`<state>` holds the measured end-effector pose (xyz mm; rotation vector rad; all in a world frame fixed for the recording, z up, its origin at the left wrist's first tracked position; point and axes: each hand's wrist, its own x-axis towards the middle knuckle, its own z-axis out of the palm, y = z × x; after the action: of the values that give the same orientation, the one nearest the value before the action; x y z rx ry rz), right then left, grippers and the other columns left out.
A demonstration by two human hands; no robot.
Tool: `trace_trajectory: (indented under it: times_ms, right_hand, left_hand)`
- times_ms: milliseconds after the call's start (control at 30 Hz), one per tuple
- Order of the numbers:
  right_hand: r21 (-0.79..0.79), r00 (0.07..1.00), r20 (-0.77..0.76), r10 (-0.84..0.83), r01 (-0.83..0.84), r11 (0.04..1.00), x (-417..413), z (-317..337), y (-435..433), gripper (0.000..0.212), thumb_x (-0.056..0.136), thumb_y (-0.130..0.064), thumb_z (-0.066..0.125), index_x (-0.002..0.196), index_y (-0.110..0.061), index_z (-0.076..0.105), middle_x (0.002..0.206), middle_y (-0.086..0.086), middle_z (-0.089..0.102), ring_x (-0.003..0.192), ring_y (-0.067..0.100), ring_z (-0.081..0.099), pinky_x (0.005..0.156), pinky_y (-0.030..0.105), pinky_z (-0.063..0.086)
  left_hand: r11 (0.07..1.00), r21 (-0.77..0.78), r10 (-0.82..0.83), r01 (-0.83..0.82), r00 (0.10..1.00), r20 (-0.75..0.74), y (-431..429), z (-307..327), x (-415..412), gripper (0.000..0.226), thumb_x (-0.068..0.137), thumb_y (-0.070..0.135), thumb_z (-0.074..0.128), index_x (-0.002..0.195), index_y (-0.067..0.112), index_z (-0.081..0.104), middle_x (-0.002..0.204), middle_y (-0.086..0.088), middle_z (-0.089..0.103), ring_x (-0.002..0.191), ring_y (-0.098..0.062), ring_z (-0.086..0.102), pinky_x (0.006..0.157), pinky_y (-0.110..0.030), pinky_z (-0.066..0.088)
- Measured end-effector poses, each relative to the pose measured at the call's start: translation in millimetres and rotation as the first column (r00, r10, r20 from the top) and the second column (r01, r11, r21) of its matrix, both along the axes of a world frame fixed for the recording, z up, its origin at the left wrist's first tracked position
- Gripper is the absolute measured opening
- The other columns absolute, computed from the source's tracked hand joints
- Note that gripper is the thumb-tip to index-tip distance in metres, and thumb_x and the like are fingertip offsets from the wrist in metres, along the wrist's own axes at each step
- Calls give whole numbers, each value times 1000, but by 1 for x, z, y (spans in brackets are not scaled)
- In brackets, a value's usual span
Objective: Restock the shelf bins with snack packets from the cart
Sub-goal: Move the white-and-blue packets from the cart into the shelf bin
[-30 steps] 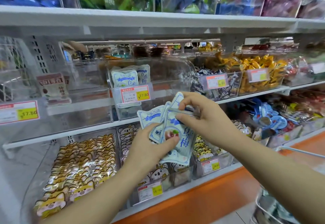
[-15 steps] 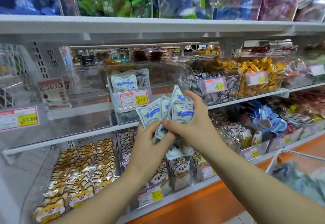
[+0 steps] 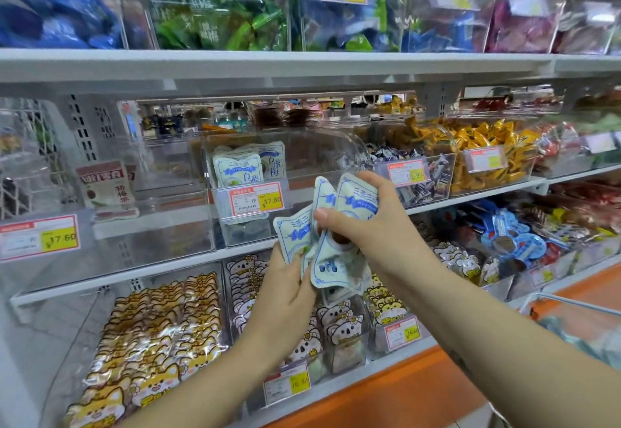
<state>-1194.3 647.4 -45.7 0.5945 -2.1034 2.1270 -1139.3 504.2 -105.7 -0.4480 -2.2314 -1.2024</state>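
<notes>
Head view: the snack packets [image 3: 331,236], a small fan of white pouches with blue print, are held in the air between both hands, just in front of the middle shelf [image 3: 470,200] and below the yellow 17.80 price tag [image 3: 257,200]. The left hand [image 3: 285,290] pinches the lower-left pouch between thumb and curled fingers. The right hand [image 3: 366,222] has its fingers [image 3: 371,181] curled over the tops of the upper pouches, thumb pressed on their face, so both hands are closed on the bundle. The step in hand looks like squaring up the pouches before they go in. It would go best with the bundle straightened so the printed faces point outward, then lifted over the front wall of the clear bin [image 3: 322,155], which already holds matching packets upright at its left. They should slide in beside those rather than be dropped loose. A curved clear cover arches over that bin, and whether it leaves enough opening cannot be told. The price tag and the bin's front wall stand between the hands and the space inside, so the pouches must rise first. To the left on the same shelf a nearly bare bin holds a brown-labelled packet [image 3: 107,189]. To the right are dark wrapped sweets [image 3: 423,179] and yellow sweets [image 3: 487,148]. On the shelf below, koala packets [image 3: 339,327] and dog-face packets [image 3: 161,323] fill their bins. The cart [image 3: 571,303] shows only its rim at the lower right.
</notes>
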Motion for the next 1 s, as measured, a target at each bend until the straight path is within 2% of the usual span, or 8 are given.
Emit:
trace_trajectory:
  times_ms: [100, 233, 367, 467, 600, 767, 867, 1000]
  right_hand:
    - [40, 1000, -7, -14, 15, 999, 1, 2, -6, 118, 26, -69, 91, 129, -55, 36, 133, 6, 54, 109, 23, 67, 91, 44, 57]
    - [57, 998, -29, -61, 62, 996, -5, 13, -16, 102, 34, -58, 90, 120, -62, 36, 133, 6, 50, 109, 28, 65, 91, 48, 57]
    - [-16, 994, -49, -97, 96, 995, -6, 30, -32, 90, 31, -60, 92, 100, -72, 35, 130, 8, 55, 110, 27, 65, 92, 49, 55]
    - [-55, 994, -55, -97, 94, 994, -7, 42, -41, 100, 29, -58, 93, 112, -59, 38, 128, 6, 55, 107, 23, 66, 92, 46, 56]
    - [-227, 998, -3, -57, 55, 972, -3, 42, -46, 74, 53, -23, 92, 107, -37, 43, 115, 9, 64, 95, 24, 72, 86, 48, 60]
    - [-260, 998, 56, 18, -3, 965, 0, 37, -45, 61, 75, -3, 83, 113, -28, 44, 110, 11, 69, 92, 26, 73, 83, 47, 61]
    - [-236, 997, 55, 63, -48, 971, 1, 42, -43, 59, 78, -5, 81, 122, -22, 45, 106, 11, 70, 87, 26, 74, 77, 45, 62]
    - [-160, 997, -36, 70, -75, 984, -2, 61, -48, 58, 73, -12, 82, 119, -19, 49, 104, 13, 70, 88, 31, 73, 79, 52, 61]
  left_hand:
    - [998, -51, 35, -36, 999, -32, -3, 2, 0, 38, 106, 12, 46, 139, 26, 56, 144, 10, 45, 138, -1, 37, 115, -20, 31]
    - [997, -42, 62, -64, 997, -48, -9, 15, 3, 40, 101, 12, 56, 136, 32, 59, 143, 14, 43, 137, 6, 35, 115, -17, 30]
    - [999, 31, 29, -28, 999, -40, -18, 37, 8, 51, 78, 42, 77, 126, 49, 61, 141, 19, 38, 135, 1, 42, 113, -29, 40]
    - [994, -63, 92, -93, 996, -17, -27, 48, 10, 59, 73, 47, 76, 125, 56, 51, 138, 17, 35, 132, -1, 45, 111, -27, 41]
    - [975, -112, 187, -191, 981, -45, -37, 51, 12, 71, 80, 31, 79, 121, 62, 30, 128, 12, 40, 120, 11, 43, 96, -3, 33]
    - [983, -99, 157, -154, 987, 19, -39, 53, 14, 110, 80, 38, 81, 125, 84, -9, 146, 26, 31, 127, 22, 32, 104, -10, 33]
    - [988, -113, 114, -109, 993, 39, -45, 65, 16, 110, 78, 39, 83, 132, 81, -3, 150, 28, 38, 138, 1, 40, 114, -38, 40]
    - [975, -178, 144, -137, 989, 29, -56, 84, 20, 113, 83, 23, 79, 130, 84, -5, 147, 17, 34, 128, 3, 46, 105, -21, 41]
